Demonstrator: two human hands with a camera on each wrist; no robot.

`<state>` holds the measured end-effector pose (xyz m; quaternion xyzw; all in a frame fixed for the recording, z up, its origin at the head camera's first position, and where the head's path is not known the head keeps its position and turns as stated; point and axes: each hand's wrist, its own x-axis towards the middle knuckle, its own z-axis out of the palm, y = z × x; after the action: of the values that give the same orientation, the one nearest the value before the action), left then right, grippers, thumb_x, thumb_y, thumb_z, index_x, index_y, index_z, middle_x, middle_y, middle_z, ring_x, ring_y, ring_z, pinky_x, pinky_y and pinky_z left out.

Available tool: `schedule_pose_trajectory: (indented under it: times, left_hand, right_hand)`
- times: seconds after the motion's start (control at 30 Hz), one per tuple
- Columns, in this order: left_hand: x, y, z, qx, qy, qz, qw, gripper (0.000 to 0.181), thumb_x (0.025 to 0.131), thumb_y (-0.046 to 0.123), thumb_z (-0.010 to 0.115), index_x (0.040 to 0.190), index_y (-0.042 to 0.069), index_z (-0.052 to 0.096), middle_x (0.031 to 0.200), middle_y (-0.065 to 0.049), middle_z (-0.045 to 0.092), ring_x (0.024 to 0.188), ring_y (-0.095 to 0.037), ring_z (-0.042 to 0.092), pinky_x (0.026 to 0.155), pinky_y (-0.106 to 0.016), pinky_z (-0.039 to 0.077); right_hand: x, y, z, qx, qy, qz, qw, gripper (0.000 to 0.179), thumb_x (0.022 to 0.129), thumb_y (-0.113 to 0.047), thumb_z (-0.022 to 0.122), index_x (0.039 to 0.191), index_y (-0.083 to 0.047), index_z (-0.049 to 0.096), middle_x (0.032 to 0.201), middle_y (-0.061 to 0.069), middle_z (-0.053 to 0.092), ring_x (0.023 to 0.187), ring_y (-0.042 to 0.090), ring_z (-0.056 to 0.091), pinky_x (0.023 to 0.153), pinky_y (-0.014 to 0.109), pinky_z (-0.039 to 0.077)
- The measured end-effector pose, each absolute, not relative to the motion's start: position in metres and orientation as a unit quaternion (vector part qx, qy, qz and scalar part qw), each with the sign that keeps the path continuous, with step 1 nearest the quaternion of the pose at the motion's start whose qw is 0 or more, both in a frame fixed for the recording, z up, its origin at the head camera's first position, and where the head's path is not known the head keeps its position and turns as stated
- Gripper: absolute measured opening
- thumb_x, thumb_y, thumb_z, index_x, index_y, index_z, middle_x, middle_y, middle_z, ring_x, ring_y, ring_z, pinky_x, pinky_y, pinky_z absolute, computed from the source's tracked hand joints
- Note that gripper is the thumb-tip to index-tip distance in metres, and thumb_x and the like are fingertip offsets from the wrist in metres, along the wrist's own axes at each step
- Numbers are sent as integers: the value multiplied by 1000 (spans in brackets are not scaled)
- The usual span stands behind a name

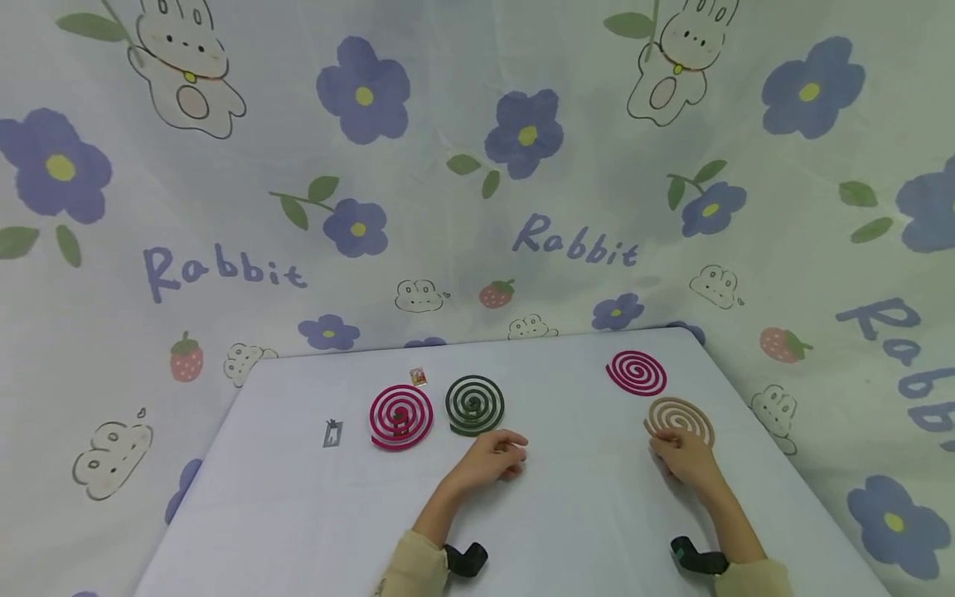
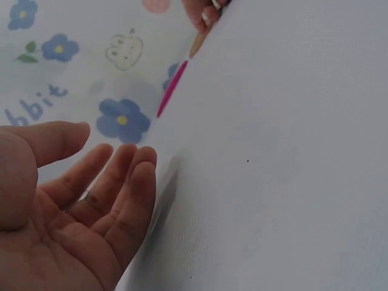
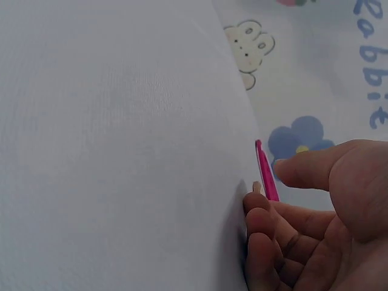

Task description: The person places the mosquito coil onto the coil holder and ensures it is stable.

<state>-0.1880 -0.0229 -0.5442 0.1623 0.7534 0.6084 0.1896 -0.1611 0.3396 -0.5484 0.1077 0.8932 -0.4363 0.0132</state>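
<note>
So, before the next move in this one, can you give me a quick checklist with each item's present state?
1. The left hand holds nothing: ok, its fingers are loosely bent around empty space.
2. The left hand is clear of the green coil: cannot tell, they nearly meet in the head view.
3. The right hand is at the tan coil: ok, at its near side.
4. The right hand pinches the tan coil between thumb and fingers: not ok, the right wrist view shows them apart.
5. The green coil is apart from the left crimson coil: ok, a narrow gap shows.
</note>
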Motion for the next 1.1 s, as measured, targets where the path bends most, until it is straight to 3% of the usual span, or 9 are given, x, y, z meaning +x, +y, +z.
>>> schedule_pose_trajectory:
  times: [0.3, 0.43, 0.77, 1.1]
  left_hand:
    - [-188, -15, -544, 177, 757, 601, 187, 25, 94, 10, 62, 116, -4, 63, 90, -17, 65, 79, -30, 67, 69, -38, 56]
    - [-186, -11, -539, 188, 754, 603, 181, 25, 94, 5, 60, 116, -8, 62, 90, -24, 64, 80, -39, 66, 71, -48, 55]
    - [-191, 0, -547, 181, 753, 602, 195, 24, 93, 10, 63, 114, -1, 65, 90, -14, 66, 78, -25, 67, 69, -37, 56]
    - [-193, 8, -553, 175, 741, 619, 190, 24, 94, 6, 60, 115, -4, 64, 92, -17, 66, 81, -34, 66, 70, -42, 56]
  right_hand:
    - [-165, 320, -545, 91, 891, -443, 24, 38, 95, -17, 59, 120, 11, 56, 82, 8, 61, 64, 17, 57, 54, 29, 47]
    - [-170, 311, -547, 84, 894, -438, 28, 38, 95, -17, 59, 121, 11, 56, 81, 7, 60, 63, 17, 56, 54, 31, 48]
    - [-179, 293, -550, 85, 889, -448, 45, 40, 96, -21, 59, 122, 9, 57, 80, 6, 59, 61, 17, 56, 53, 31, 48]
    - [-175, 273, -545, 65, 888, -454, 39, 35, 93, -17, 63, 118, 8, 59, 74, 5, 58, 56, 16, 54, 49, 30, 46]
